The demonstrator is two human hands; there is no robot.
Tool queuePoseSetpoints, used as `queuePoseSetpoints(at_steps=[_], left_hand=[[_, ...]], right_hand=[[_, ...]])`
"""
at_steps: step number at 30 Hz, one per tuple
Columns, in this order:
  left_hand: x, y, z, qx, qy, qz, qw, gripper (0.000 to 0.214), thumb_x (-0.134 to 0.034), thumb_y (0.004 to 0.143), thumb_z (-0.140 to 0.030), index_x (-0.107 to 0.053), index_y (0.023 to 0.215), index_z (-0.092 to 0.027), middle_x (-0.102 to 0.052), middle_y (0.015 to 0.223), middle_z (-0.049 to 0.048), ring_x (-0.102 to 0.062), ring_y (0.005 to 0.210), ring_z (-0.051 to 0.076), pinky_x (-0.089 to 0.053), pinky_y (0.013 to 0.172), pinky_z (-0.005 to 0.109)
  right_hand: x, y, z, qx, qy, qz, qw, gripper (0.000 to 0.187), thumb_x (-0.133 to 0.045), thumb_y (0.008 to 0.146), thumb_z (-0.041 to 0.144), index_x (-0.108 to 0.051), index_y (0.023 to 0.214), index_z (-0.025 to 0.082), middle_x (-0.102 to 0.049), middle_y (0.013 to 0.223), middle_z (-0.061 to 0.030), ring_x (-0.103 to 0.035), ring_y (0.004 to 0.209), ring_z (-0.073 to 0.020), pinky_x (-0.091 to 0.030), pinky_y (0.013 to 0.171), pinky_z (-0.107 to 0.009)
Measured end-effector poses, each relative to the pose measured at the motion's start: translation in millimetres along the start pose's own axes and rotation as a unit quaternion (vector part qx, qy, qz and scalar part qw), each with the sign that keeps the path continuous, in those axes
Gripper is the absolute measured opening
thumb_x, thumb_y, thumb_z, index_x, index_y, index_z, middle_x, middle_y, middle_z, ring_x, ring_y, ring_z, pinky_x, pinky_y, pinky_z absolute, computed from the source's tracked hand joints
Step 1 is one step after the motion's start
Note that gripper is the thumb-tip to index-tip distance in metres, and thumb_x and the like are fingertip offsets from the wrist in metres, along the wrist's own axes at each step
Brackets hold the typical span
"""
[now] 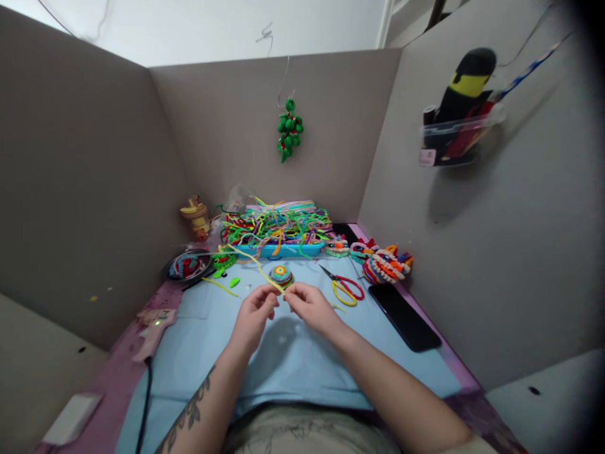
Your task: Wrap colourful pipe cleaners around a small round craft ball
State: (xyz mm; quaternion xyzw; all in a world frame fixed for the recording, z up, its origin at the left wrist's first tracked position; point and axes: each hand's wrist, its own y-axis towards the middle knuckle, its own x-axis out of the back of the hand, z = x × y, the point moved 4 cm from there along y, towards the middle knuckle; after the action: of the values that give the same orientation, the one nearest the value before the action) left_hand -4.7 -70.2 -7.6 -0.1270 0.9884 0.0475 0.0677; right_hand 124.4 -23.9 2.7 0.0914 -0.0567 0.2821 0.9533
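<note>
A yellow pipe cleaner (253, 259) runs up and to the left from between my fingertips. My left hand (258, 310) pinches it, and my right hand (312, 306) grips it close by, the fingertips of both hands almost touching. Just beyond them on the blue cloth sits a round, multicoloured coiled piece (281, 274) with an orange centre. To the right of my right hand lie scissors (347, 290) with red and yellow handles, their blades apart. Small green leaf shapes (234, 282) and another yellow pipe cleaner strip (220, 287) lie to the left.
A blue tray (283, 250) heaped with coloured pipe cleaners stands at the back. A glue gun (158, 331) lies left, its cord trailing forward; a phone (404, 317) lies right. Finished colourful figures (385, 263) sit back right. Grey partitions (331, 126) enclose the table.
</note>
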Motion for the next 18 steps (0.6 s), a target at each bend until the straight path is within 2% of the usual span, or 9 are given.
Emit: queuePoseSetpoints(at_steps=[2,4,8,10,13,15,18], left_hand=[[-3.8,-1,3,0.014,-0.006,0.006,1.000,0.031,-0.069,0.069,-0.039,-0.065,0.088,-0.015,-0.056,0.067,-0.0011,-0.042,0.053,0.008,-0.032,0.049,0.020],[-4.2,-2,6,0.031,-0.027,-0.003,0.999,0.029,-0.071,0.067,-0.039,-0.065,0.080,-0.014,-0.055,0.064,-0.0017,-0.041,0.052,0.007,-0.030,0.048,0.020],[1.2,1,4,0.045,-0.074,-0.025,0.996,0.028,-0.073,0.065,-0.038,-0.059,0.069,-0.014,-0.048,0.057,-0.0052,-0.036,0.048,0.005,-0.027,0.046,0.018],[6.4,4,-3,0.038,-0.094,-0.057,0.993,0.030,-0.073,0.065,-0.039,-0.058,0.070,-0.015,-0.050,0.060,-0.0049,-0.041,0.051,0.005,-0.031,0.048,0.018],[10.8,7,-16,0.015,-0.123,-0.098,0.987,0.034,-0.072,0.065,-0.044,-0.057,0.074,-0.015,-0.060,0.075,-0.0001,-0.054,0.067,0.009,-0.042,0.061,0.021],[8.3,7,-24,0.005,-0.137,-0.090,0.986,0.036,-0.071,0.066,-0.046,-0.057,0.077,-0.015,-0.064,0.079,0.0028,-0.059,0.075,0.013,-0.046,0.070,0.025],[4.0,3,-29,0.000,-0.152,-0.064,0.986,0.040,-0.073,0.065,-0.044,-0.057,0.088,-0.016,-0.065,0.076,0.0025,-0.061,0.074,0.015,-0.047,0.071,0.028]], right_hand=[[-6,1,-3,-0.008,0.035,0.025,0.999,0.024,-0.050,0.083,0.035,-0.052,0.066,0.017,-0.046,0.054,0.0051,-0.038,0.048,-0.0071,-0.030,0.047,-0.020],[-10,1,-6,-0.018,0.063,0.046,0.997,0.028,-0.049,0.084,0.039,-0.051,0.066,0.017,-0.047,0.053,0.0048,-0.038,0.045,-0.0063,-0.030,0.045,-0.019],[-14,-4,-11,-0.056,0.098,0.061,0.992,0.025,-0.052,0.081,0.042,-0.054,0.079,0.017,-0.054,0.060,0.0036,-0.043,0.043,-0.0061,-0.033,0.043,-0.019],[-15,-8,-11,-0.062,0.086,0.063,0.992,0.022,-0.054,0.079,0.038,-0.054,0.083,0.017,-0.055,0.063,0.0036,-0.045,0.045,-0.0062,-0.035,0.044,-0.018],[-19,-12,-9,-0.076,0.066,0.063,0.993,0.018,-0.052,0.079,0.034,-0.055,0.081,0.017,-0.054,0.061,0.0038,-0.044,0.044,-0.0059,-0.035,0.042,-0.018],[-25,-11,-10,-0.089,0.072,0.047,0.992,0.018,-0.050,0.079,0.034,-0.055,0.082,0.017,-0.053,0.060,0.0045,-0.042,0.041,-0.0057,-0.033,0.039,-0.018],[-34,-9,-13,-0.093,0.076,0.022,0.993,0.015,-0.047,0.080,0.032,-0.052,0.079,0.018,-0.051,0.056,0.0054,-0.038,0.038,-0.0062,-0.029,0.036,-0.019]])
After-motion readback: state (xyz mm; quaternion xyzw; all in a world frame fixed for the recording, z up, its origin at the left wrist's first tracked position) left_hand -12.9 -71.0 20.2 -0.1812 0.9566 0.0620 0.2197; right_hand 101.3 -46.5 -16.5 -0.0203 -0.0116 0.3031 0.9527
